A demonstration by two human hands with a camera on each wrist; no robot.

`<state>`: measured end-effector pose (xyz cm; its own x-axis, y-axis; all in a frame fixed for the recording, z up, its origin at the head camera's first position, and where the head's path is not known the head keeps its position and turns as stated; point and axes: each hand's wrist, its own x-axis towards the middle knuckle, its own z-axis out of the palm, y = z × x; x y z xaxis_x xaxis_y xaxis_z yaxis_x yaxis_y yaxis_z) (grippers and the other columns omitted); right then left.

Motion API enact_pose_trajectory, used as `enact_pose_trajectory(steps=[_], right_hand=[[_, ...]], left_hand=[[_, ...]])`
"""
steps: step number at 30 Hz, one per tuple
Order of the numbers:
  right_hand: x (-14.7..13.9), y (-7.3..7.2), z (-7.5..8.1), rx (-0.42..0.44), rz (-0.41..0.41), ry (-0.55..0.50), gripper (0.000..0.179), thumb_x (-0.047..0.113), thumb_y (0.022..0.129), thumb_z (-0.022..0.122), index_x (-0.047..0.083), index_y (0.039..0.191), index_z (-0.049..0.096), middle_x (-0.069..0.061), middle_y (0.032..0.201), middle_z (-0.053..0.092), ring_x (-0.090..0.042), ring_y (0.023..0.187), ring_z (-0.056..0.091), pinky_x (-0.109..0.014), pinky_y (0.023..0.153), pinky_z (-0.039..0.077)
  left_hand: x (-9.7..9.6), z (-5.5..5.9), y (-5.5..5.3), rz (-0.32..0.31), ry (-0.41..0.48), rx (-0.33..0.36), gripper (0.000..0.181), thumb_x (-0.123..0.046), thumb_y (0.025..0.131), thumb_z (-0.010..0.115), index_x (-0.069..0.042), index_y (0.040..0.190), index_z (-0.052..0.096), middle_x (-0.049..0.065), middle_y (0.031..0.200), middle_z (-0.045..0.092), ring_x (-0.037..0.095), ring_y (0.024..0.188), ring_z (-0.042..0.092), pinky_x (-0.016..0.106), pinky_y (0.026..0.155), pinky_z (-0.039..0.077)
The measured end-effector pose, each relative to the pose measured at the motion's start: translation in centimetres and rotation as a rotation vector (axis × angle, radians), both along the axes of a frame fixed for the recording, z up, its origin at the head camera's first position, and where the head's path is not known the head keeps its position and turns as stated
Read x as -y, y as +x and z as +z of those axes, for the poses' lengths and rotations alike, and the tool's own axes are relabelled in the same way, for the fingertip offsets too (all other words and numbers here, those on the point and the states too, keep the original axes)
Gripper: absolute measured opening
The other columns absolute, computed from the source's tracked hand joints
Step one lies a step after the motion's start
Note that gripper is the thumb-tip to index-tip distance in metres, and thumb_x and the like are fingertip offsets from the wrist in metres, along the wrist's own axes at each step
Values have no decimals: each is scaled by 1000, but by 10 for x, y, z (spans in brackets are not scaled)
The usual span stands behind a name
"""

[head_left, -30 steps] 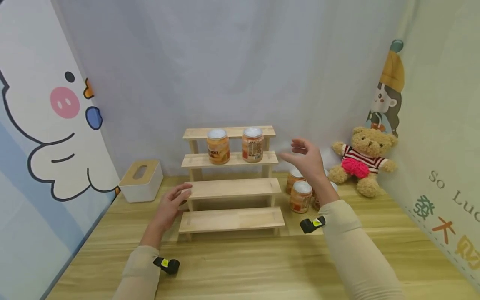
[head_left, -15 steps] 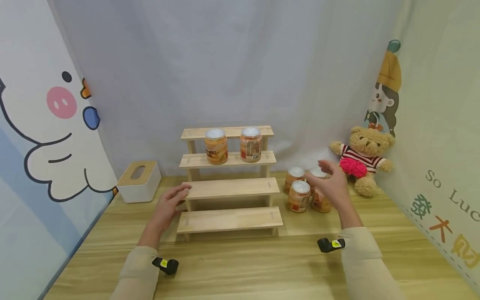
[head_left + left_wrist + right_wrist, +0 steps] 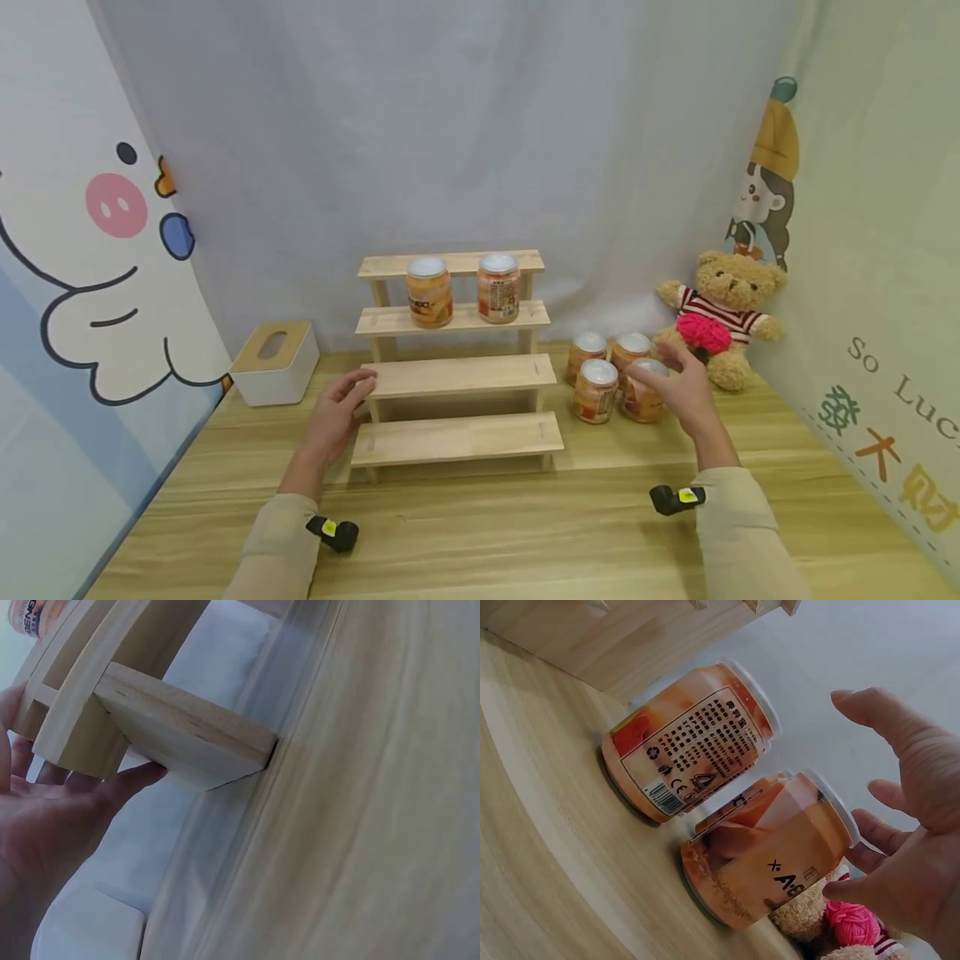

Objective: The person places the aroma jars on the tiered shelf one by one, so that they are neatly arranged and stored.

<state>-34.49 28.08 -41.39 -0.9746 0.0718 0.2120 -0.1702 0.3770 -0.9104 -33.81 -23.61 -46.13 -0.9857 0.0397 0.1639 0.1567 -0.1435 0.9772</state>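
My left hand (image 3: 335, 414) rests against the left end of a stepped wooden display stand (image 3: 465, 375). In the left wrist view its fingers (image 3: 139, 778) touch the stand's side panel and reach behind a shelf end. Right of the stand, my right hand (image 3: 681, 390) hovers with fingers spread around the front right fruit can (image 3: 642, 400). The right wrist view shows a gap between the thumb and this can (image 3: 769, 847), whose lid is close to the other fingers. A second can (image 3: 690, 742) stands beside it. Two more cans, one of them (image 3: 587, 354) at back left, stand behind.
Two similar cans, the left one (image 3: 430, 293) and the right one (image 3: 498, 289), stand on the stand's second shelf from the top. A tissue box (image 3: 273, 367) sits at the left. A teddy bear (image 3: 723, 312) leans at the back right, near the wall.
My right hand has moved from beside the stand's upper shelves rightward and down to the front right can. The left hand stays at the stand's end. The view has shifted slightly.
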Motion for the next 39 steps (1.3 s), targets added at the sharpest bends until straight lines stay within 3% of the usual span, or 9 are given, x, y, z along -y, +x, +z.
enact_pose_trajectory(steps=[5, 10, 14, 18, 25, 32, 39], right_hand=[[-4, -2, -6, 1, -5, 6, 81, 23, 89, 78, -3, 152, 34, -27, 148, 39, -39, 134, 37, -25, 86, 42], [-7, -4, -11, -14, 13, 15, 81, 19, 88, 79, -4, 151, 33, -28, 147, 40, -40, 130, 40, -16, 81, 41], [-10, -5, -18, 26, 27, -3, 84, 21, 90, 78, -5, 153, 28, -28, 145, 38, -39, 127, 41, -15, 79, 43], [-12, -7, -26, 64, 27, -60, 82, 21, 91, 76, -6, 152, 29, -26, 143, 39, -29, 120, 45, -16, 78, 46], [-14, -12, -38, 95, 35, -127, 78, 17, 92, 75, -5, 152, 31, -23, 142, 41, -12, 105, 48, -19, 78, 49], [-14, -13, -42, 115, -11, -132, 84, 28, 91, 77, 3, 155, 31, -22, 147, 40, -21, 116, 45, -18, 79, 47], [-14, -11, -39, 138, -36, -155, 84, 35, 91, 75, 4, 155, 30, -22, 145, 39, -21, 115, 45, -20, 82, 46]], left_hand=[[1, -4, -1, -10, -42, -35, 23, -24, 105, 55, -12, 123, 61, 1, 142, 41, 21, 115, 47, 41, 85, 49], [0, -3, -2, 31, -92, -40, 28, -28, 104, 57, -8, 124, 59, 3, 134, 48, 20, 117, 50, 42, 84, 52], [-1, -1, 0, 49, -119, -22, 37, -28, 104, 57, -1, 129, 54, 5, 132, 49, 20, 117, 51, 43, 85, 52], [-1, 0, 2, 48, -118, -1, 42, -28, 105, 56, 3, 133, 49, 8, 135, 47, 22, 118, 48, 45, 87, 51], [0, 1, 2, 52, -104, 12, 41, -29, 104, 57, 0, 132, 51, 8, 138, 46, 24, 123, 46, 42, 87, 51], [2, 0, 0, 40, -96, 3, 29, -28, 104, 58, -8, 124, 58, 2, 132, 49, 20, 117, 48, 42, 85, 52], [2, 0, 2, 20, -95, -12, 37, -28, 105, 55, 0, 129, 52, 4, 134, 47, 20, 118, 46, 45, 87, 51]])
